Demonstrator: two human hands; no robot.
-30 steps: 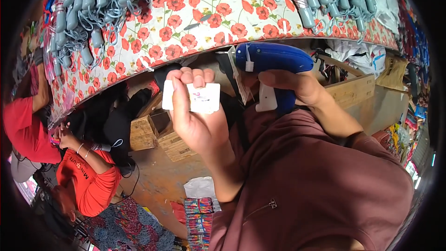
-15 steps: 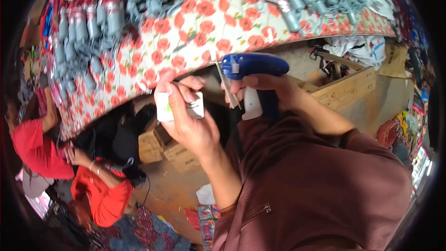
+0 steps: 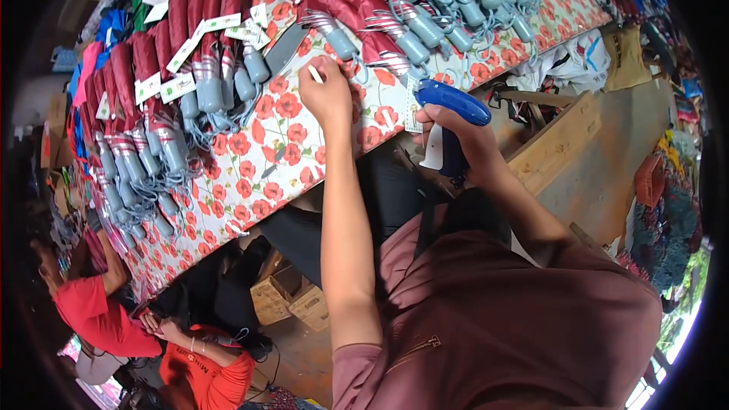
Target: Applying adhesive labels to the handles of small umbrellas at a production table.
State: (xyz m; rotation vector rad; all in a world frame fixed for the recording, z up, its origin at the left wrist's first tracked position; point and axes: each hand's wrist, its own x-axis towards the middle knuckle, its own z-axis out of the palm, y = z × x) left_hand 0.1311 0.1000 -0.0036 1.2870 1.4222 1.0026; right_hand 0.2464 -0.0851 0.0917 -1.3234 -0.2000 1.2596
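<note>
My right hand (image 3: pixel 463 133) is closed round a blue tagging gun (image 3: pixel 454 99) with a white trigger. A white printed tag (image 3: pixel 412 102) hangs at the gun's front end, beside my fingertips. My left hand (image 3: pixel 326 95) reaches over the table, fingers closed on a small white tag (image 3: pixel 315 73) that shows nearly edge-on. Beyond both hands lie folded maroon umbrellas (image 3: pixel 326 0) with grey-blue handles and cords. More umbrellas (image 3: pixel 209 68) lie in a heap to the left, several with white tags on them.
A red-flowered cloth covers the table (image 3: pixel 250 159). A dark flat blade-like piece (image 3: pixel 287 47) lies by the left heap. Wooden crates (image 3: pixel 558 140) stand under the table, with white plastic bags (image 3: pixel 573 57) beyond. Two people in red shirts (image 3: pixel 201 372) sit at the lower left.
My left hand has moved away from my body, out over the table, with the white tag. The tagging gun has shifted slightly right, and the view takes in more of the table.
</note>
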